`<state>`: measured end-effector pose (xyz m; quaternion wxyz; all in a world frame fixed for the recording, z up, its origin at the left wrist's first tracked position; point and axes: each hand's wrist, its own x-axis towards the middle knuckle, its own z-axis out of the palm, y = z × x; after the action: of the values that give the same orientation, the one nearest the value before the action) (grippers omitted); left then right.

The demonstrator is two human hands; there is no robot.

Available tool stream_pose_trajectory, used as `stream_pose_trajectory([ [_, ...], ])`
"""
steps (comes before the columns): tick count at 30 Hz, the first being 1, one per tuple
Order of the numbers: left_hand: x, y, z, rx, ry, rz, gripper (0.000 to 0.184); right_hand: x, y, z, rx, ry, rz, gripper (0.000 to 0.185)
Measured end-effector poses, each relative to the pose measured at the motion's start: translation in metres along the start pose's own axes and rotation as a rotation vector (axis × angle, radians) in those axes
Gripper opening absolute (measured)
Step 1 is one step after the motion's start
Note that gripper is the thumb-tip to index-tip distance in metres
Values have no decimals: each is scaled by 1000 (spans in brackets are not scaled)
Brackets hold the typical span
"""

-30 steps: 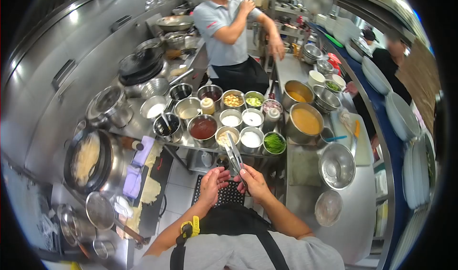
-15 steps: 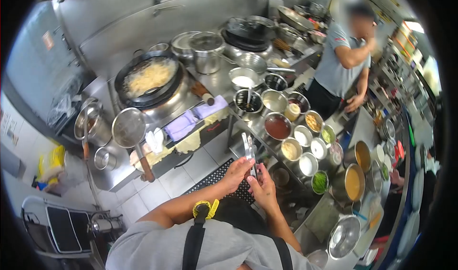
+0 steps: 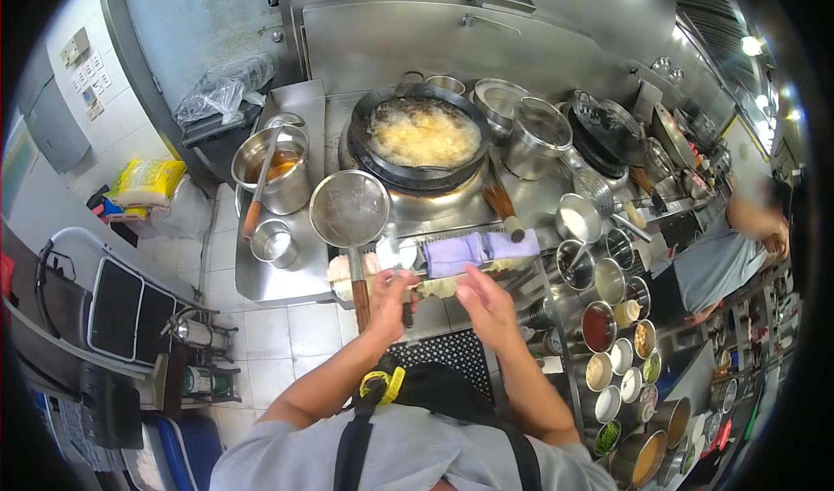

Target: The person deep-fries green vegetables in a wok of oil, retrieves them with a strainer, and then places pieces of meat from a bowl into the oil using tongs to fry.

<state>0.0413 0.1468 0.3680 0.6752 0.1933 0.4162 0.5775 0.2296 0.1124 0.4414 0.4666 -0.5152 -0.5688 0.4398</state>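
Note:
My left hand (image 3: 391,307) is closed around slim metal tongs (image 3: 407,311); a dark end shows below the fingers, and the rest is partly hidden. Beside it lies the wooden handle of a round mesh strainer (image 3: 349,209). To its right, my right hand (image 3: 488,307) is held up with fingers apart and nothing in it. Just beyond the hands, folded purple cloths (image 3: 453,254) rest on the stove's front edge next to a white object (image 3: 397,253). Behind them, pale food bubbles in oil in a black wok (image 3: 424,135).
At left stand a steel pot of brown liquid (image 3: 291,174) and a small steel cup (image 3: 274,242). A bamboo brush (image 3: 504,211) lies right of the wok. Sauce and ingredient containers (image 3: 599,326) line the right counter, with a co-worker (image 3: 712,261) beyond.
My view has swung left toward the wok. My hands, earlier together at the tongs, have come apart; the right one has let go while the left keeps hold.

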Motion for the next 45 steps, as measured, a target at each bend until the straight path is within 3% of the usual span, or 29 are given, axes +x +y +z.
stream_pose_trajectory([
  [3,4,30,-46,-56,137,156,41,66,-26,60,268,-354,46,51],
  [6,-12,64,-83,32,394,261,27,133,-29,149,408,-566,43,55],
  [10,-50,77,-129,-23,557,480,28,190,-23,273,454,-693,409,92],
  [13,-80,83,-142,-37,710,524,30,204,-20,345,519,-675,656,98],
  [16,-100,80,-157,-61,814,534,30,199,-30,381,691,-651,803,69],
  [19,-105,78,-158,-71,824,545,31,212,-38,390,688,-559,615,37],
  [20,-104,78,-157,-66,824,550,31,219,-43,385,673,-435,549,15],
  [24,-82,78,-137,-23,744,573,31,241,-65,306,815,-545,503,13],
  [27,-58,73,-116,32,628,562,30,228,-82,219,965,-575,324,9],
  [30,-26,68,-77,52,523,541,29,224,-85,118,1078,-692,205,18],
  [32,-10,67,-44,73,469,535,29,236,-67,48,975,-725,198,41],
  [34,8,59,-12,110,401,578,29,249,-57,-16,724,-507,241,50],
  [35,15,54,5,132,374,594,28,260,-42,-42,292,-271,196,50],
  [36,18,50,21,113,299,549,27,265,-26,-64,209,-71,82,43],
  [37,26,38,25,100,268,491,27,281,-1,-93,319,-141,67,37],
  [38,34,27,42,70,301,563,28,306,50,-109,213,-66,-144,32],
  [40,42,12,78,93,252,649,30,306,52,-151,248,-10,-63,19],
  [45,40,-16,133,174,228,623,32,343,123,-204,158,63,169,16],
])
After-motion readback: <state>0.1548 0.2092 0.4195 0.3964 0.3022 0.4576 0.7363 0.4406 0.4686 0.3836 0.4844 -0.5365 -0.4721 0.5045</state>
